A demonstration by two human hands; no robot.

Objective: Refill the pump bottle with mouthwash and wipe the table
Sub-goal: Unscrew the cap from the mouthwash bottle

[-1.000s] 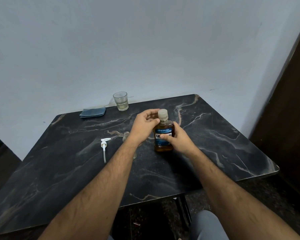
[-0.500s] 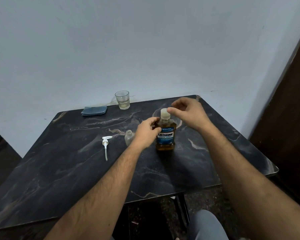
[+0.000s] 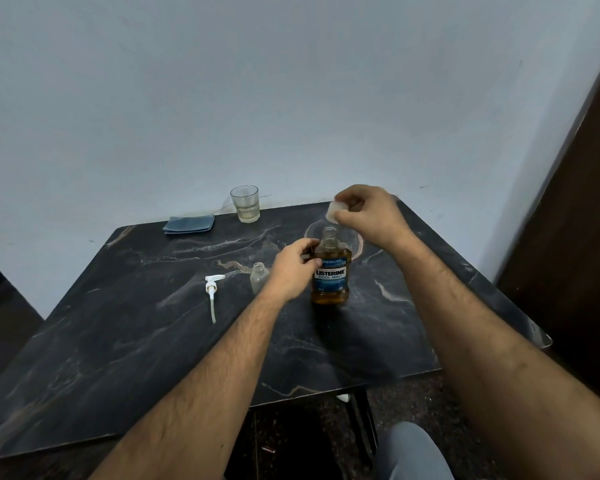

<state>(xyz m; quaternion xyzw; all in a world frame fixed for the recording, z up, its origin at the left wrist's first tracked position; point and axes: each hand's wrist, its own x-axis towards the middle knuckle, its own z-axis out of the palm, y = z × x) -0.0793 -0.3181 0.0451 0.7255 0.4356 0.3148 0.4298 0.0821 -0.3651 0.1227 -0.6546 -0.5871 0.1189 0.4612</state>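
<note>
The mouthwash bottle (image 3: 330,271) stood upright just right of the table's (image 3: 125,341) centre, long axis vertical, open neck pointing straight up, label facing you. Your left hand (image 3: 293,270) gripped its shoulder from 9 o'clock, fingers curled round it. Your right hand (image 3: 368,213) was raised beyond the bottle toward 1 o'clock, pinching the pale cap (image 3: 333,211) clear of the neck.

Just beside your left hand, at 9 o'clock from the mouthwash, the small clear pump bottle (image 3: 258,277) stood upright with its mouth open upward. Farther toward 9 o'clock the white pump head (image 3: 212,294) lay flat, nozzle at the far end, its tube pointing back toward you.

The likely trouble from there: the pump bottle's mouth looked narrow and the bottle light, so a quick tilt could send liquid past the neck, or your forearm could knock it over. The cap, if set near the edge, might roll off.

At the far edge, about 11 o'clock, sat a glass (image 3: 245,203) and a folded blue cloth (image 3: 189,224).
</note>
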